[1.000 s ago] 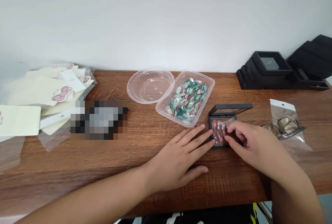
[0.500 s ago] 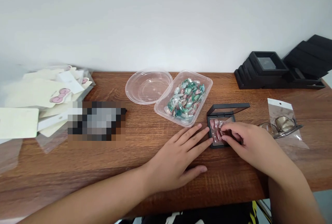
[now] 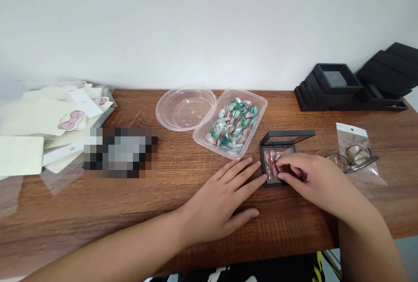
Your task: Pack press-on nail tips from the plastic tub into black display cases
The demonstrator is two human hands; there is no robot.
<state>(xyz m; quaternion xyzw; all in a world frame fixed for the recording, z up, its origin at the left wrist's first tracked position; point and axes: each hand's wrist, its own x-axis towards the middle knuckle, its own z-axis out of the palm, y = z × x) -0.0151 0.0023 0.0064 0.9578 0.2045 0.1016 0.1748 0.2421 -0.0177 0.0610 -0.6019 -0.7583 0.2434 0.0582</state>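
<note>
A small black display case (image 3: 265, 173) lies on the table with its windowed lid (image 3: 287, 136) raised. Inside it, several glossy pink press-on nails (image 3: 269, 168) are set in two rows. My right hand (image 3: 308, 175) reaches in from the right, its thumb and index finger curled about one nail at the right of the rows; its fingers partly hide the case. My left hand (image 3: 225, 197) lies flat and spread on the table, with fingertips against the case's left side. Just behind it stands a clear plastic tub (image 3: 200, 137) of loose green, white and pink nails.
Left of the tub is a round clear lid (image 3: 176, 110). Cream cards in clear bags (image 3: 45, 116) pile up at the left, beside a blurred black item (image 3: 124, 153). Black cases (image 3: 339, 88) are stacked at the back right; glasses (image 3: 357, 157) rest on a clear bag (image 3: 379, 173).
The view has shifted slightly. Both hands stay at the case, with the right finger and thumb making only a tiny movement at the nails.
</note>
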